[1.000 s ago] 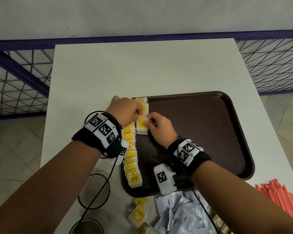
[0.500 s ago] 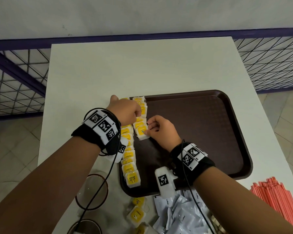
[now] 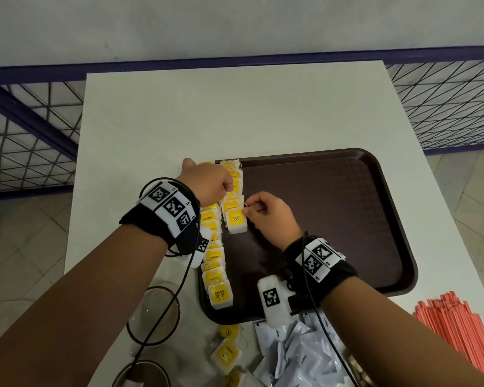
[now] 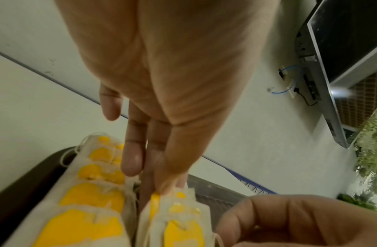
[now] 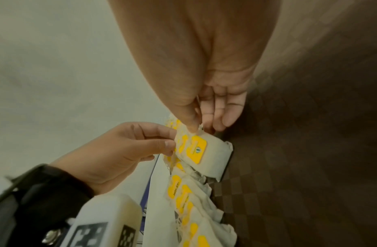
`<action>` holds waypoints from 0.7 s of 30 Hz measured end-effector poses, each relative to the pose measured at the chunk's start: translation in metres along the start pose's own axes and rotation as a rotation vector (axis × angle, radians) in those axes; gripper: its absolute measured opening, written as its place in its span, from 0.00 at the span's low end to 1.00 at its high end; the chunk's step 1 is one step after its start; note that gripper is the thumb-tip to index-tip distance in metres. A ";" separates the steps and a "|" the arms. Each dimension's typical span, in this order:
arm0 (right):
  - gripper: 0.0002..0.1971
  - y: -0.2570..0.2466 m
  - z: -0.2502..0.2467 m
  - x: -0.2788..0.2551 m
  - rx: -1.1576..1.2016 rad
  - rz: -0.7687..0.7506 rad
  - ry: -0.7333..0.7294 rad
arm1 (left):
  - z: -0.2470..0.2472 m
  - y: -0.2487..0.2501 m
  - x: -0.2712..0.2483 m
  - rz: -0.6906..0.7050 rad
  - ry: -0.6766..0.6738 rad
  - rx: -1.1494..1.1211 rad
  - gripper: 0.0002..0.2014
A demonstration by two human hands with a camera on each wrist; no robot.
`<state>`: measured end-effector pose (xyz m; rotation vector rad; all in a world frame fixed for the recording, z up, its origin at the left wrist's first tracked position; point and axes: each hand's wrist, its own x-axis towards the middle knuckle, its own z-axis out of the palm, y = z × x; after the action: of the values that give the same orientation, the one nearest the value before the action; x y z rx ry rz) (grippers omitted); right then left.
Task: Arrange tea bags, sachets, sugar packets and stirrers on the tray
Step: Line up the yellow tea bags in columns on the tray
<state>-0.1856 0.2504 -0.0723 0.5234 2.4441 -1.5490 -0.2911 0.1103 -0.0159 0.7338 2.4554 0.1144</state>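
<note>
A: Currently, both hands work at the second row of tea bags (image 3: 233, 202) at the left centre of the head view, on the dark tray (image 3: 347, 208). The left hand (image 3: 207, 183) pinches the row's upper bags; the right hand (image 3: 268, 216) pinches the top edge of the front tea bag (image 3: 236, 223).

B: Failure risk?

A: Probably tangling. Loose strings run between overlapped bags, so lifting one could drag its neighbours and disturb the first row (image 3: 214, 255) just beside it.

B: What does each view add?

A: The right wrist view shows the thumb and forefinger grip on the front bag, which knuckles hide from the head view. Only the head view shows the remaining stock at the bottom of the frame: loose tea bags (image 3: 227, 351), white sachets (image 3: 291, 356), and red stirrers (image 3: 458, 328) at lower right.
</note>
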 end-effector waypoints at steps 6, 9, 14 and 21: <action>0.06 -0.001 0.006 -0.004 -0.020 -0.045 -0.062 | 0.007 -0.005 0.002 -0.031 0.064 -0.024 0.11; 0.08 0.000 0.002 -0.001 -0.044 -0.042 -0.011 | 0.008 -0.004 0.001 -0.018 0.058 -0.031 0.12; 0.11 -0.005 0.002 0.012 -0.064 -0.104 0.018 | 0.008 -0.011 0.002 -0.097 0.367 -0.170 0.13; 0.13 -0.007 0.008 0.023 -0.073 -0.147 0.113 | 0.007 -0.026 0.015 -0.102 0.406 -0.301 0.13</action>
<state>-0.2095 0.2454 -0.0782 0.4385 2.6675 -1.5155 -0.3104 0.0954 -0.0351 0.4874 2.7600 0.6338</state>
